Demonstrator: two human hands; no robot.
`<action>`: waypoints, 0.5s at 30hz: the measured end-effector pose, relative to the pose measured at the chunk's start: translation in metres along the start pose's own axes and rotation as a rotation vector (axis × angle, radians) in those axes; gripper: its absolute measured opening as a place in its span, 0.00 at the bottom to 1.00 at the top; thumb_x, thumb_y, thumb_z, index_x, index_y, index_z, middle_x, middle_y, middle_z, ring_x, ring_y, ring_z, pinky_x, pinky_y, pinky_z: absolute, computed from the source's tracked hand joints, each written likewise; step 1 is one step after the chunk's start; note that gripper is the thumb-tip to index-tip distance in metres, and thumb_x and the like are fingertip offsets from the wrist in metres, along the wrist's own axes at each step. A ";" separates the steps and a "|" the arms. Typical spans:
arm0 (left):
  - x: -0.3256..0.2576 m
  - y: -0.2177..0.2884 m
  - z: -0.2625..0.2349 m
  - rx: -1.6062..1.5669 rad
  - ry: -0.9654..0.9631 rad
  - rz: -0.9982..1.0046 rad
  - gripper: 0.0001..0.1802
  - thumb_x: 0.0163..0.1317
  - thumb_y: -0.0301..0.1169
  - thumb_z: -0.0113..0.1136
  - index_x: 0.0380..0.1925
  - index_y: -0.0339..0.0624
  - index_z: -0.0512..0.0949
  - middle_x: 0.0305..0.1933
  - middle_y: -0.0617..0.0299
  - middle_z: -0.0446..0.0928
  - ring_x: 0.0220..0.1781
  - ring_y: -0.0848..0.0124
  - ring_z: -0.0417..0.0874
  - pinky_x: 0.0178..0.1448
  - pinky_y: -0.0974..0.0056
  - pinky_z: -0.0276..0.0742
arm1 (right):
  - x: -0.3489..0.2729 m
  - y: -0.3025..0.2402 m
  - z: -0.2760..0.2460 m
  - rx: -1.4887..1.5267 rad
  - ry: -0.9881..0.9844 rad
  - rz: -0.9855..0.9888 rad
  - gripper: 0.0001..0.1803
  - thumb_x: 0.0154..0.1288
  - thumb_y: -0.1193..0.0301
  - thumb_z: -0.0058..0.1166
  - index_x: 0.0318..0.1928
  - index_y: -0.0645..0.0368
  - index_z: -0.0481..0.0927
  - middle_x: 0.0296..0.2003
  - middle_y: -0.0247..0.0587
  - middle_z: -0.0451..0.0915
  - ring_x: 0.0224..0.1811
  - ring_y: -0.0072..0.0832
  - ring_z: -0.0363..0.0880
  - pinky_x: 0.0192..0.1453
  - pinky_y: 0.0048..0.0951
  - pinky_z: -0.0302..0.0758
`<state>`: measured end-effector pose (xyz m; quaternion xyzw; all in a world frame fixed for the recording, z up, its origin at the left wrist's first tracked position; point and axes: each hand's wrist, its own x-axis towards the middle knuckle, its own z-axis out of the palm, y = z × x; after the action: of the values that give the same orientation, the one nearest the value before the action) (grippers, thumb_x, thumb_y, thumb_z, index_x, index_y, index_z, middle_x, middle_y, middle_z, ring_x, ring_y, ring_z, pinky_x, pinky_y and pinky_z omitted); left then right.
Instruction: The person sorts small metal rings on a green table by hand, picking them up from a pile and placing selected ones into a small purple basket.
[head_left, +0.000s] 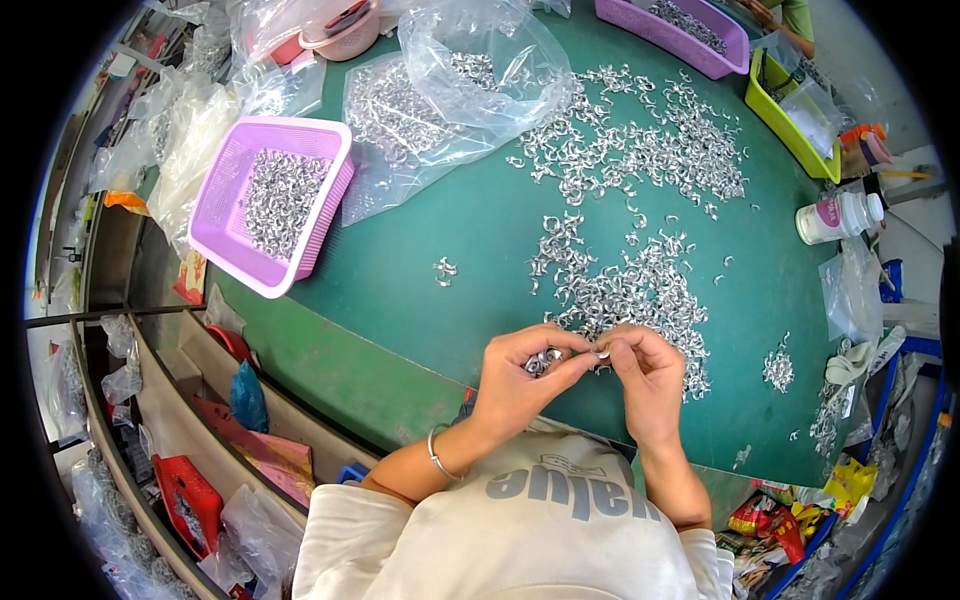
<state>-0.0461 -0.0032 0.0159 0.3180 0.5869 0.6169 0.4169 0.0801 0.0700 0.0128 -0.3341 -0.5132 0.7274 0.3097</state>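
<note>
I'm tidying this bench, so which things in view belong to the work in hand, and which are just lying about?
Seemingly part of it:
silvery curved pieces
left hand, holding some
right hand, fingertips meeting the left's
purple basket at left, holding pieces
clear bag of pieces

Seemingly just lying about:
white bottle
yellow-green tray
blue bag, lower left

Pale cream T-shirt (480, 540), loose short sleeves (345, 535). Chest: large grey block lettering (570, 492), small outlined emblem (572, 464) alongside. Slim silver-coloured bangle (435, 452) circles left wrist (462, 445).
</note>
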 end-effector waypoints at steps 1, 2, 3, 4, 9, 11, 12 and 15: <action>-0.001 0.000 0.000 -0.011 -0.003 -0.018 0.05 0.46 0.18 0.61 0.26 0.33 0.79 0.19 0.67 0.69 0.22 0.83 0.64 0.25 0.76 0.58 | 0.000 0.000 0.000 -0.027 0.001 -0.019 0.06 0.61 0.75 0.49 0.33 0.66 0.75 0.31 0.37 0.76 0.33 0.18 0.72 0.38 0.18 0.68; -0.001 0.000 0.000 -0.022 -0.006 -0.037 0.05 0.46 0.18 0.61 0.26 0.33 0.79 0.19 0.67 0.69 0.21 0.83 0.63 0.25 0.76 0.57 | -0.001 -0.001 0.001 -0.055 0.002 -0.039 0.06 0.61 0.75 0.49 0.33 0.66 0.75 0.31 0.37 0.76 0.33 0.17 0.71 0.38 0.18 0.68; -0.001 0.000 0.000 -0.022 -0.005 -0.031 0.05 0.46 0.18 0.61 0.26 0.33 0.79 0.19 0.67 0.69 0.21 0.83 0.63 0.24 0.76 0.57 | -0.001 -0.001 0.001 -0.063 -0.003 -0.048 0.06 0.61 0.75 0.49 0.33 0.66 0.75 0.31 0.37 0.76 0.33 0.17 0.71 0.38 0.18 0.68; -0.002 0.000 0.000 -0.023 -0.004 -0.025 0.05 0.45 0.18 0.61 0.25 0.33 0.79 0.18 0.67 0.69 0.21 0.83 0.63 0.24 0.75 0.57 | -0.001 -0.001 0.001 -0.073 -0.009 -0.057 0.06 0.62 0.75 0.49 0.33 0.67 0.75 0.31 0.37 0.76 0.33 0.17 0.71 0.37 0.18 0.67; -0.003 0.000 -0.001 0.039 -0.011 0.088 0.06 0.43 0.17 0.62 0.25 0.35 0.79 0.17 0.67 0.68 0.20 0.82 0.63 0.23 0.75 0.56 | -0.001 -0.002 0.003 -0.054 -0.029 -0.063 0.06 0.62 0.75 0.48 0.32 0.67 0.75 0.31 0.38 0.75 0.33 0.18 0.71 0.38 0.19 0.67; -0.004 0.000 -0.001 0.086 -0.008 0.181 0.07 0.42 0.16 0.63 0.24 0.35 0.79 0.16 0.67 0.67 0.19 0.81 0.63 0.22 0.75 0.56 | -0.001 -0.002 0.003 -0.037 -0.050 -0.055 0.07 0.62 0.75 0.47 0.33 0.67 0.75 0.31 0.38 0.75 0.33 0.19 0.71 0.38 0.19 0.67; -0.005 0.001 -0.001 0.102 -0.007 0.195 0.08 0.42 0.16 0.63 0.25 0.36 0.79 0.16 0.66 0.67 0.18 0.81 0.63 0.22 0.74 0.56 | -0.001 -0.001 0.002 -0.021 -0.069 -0.047 0.07 0.63 0.75 0.47 0.33 0.67 0.75 0.31 0.38 0.75 0.33 0.19 0.70 0.39 0.20 0.67; -0.007 0.005 0.000 0.138 -0.009 0.238 0.09 0.40 0.16 0.64 0.25 0.36 0.79 0.16 0.66 0.66 0.17 0.81 0.62 0.20 0.74 0.55 | 0.000 0.002 0.000 0.020 -0.113 -0.034 0.08 0.63 0.74 0.47 0.33 0.67 0.76 0.32 0.38 0.76 0.34 0.20 0.70 0.40 0.21 0.67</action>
<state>-0.0442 -0.0091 0.0217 0.4160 0.5844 0.6186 0.3206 0.0799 0.0698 0.0113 -0.2804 -0.5283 0.7448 0.2959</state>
